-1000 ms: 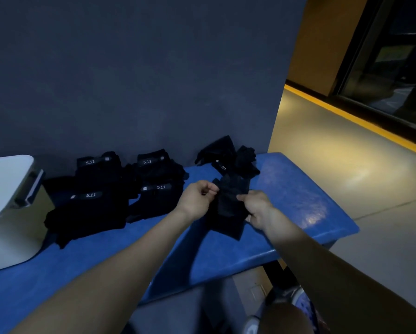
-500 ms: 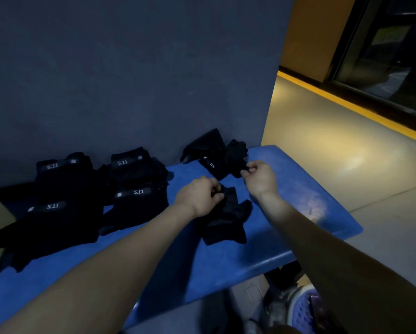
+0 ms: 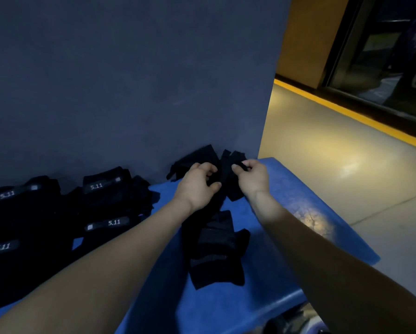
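A loose heap of black socks (image 3: 203, 156) lies at the back of the blue bench (image 3: 298, 196), against the wall. My left hand (image 3: 197, 185) and my right hand (image 3: 251, 175) both reach into that heap, fingers curled around a black sock (image 3: 225, 169) between them. A folded black sock bundle (image 3: 216, 249) lies flat on the bench just in front of my hands, touched by neither.
Several folded black sock pairs with "5.11" labels (image 3: 105, 201) sit in rows at the left of the bench. A dark wall (image 3: 129, 80) rises right behind. The bench ends at the right, beyond it a pale floor (image 3: 346, 153) with a yellow stripe.
My left hand let go of the folded bundle and moved back to the loose heap. My right hand stayed at the heap. The camera shifted right and the white box left the view.
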{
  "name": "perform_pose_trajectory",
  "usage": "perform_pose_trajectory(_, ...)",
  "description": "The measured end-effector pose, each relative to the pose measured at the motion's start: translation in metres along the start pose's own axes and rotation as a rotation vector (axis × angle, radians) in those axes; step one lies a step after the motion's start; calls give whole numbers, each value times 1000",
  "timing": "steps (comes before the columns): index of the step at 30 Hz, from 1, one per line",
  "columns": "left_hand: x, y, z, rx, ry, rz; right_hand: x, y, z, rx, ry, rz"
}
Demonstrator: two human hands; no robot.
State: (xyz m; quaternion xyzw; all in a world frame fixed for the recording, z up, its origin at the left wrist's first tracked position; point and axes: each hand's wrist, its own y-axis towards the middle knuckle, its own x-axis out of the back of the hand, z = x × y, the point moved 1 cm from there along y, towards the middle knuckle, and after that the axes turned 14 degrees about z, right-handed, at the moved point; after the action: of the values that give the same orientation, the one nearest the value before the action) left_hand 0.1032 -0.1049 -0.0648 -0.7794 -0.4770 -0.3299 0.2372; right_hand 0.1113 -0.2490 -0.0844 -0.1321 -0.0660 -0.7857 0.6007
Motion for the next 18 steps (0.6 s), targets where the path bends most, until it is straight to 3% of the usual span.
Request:
perform_pose_trajectory(9,10,-13,-43,-28,-206,-74,20,-37,50,167,162,69)
perform_pose_trajectory(14,9,-17,-51,-13,-412,-112,30,-43,56,107,199,54)
perform_pose_trajectory(18,3,-12,-51,9,-598,-43,38,-45,52,80,198,56)
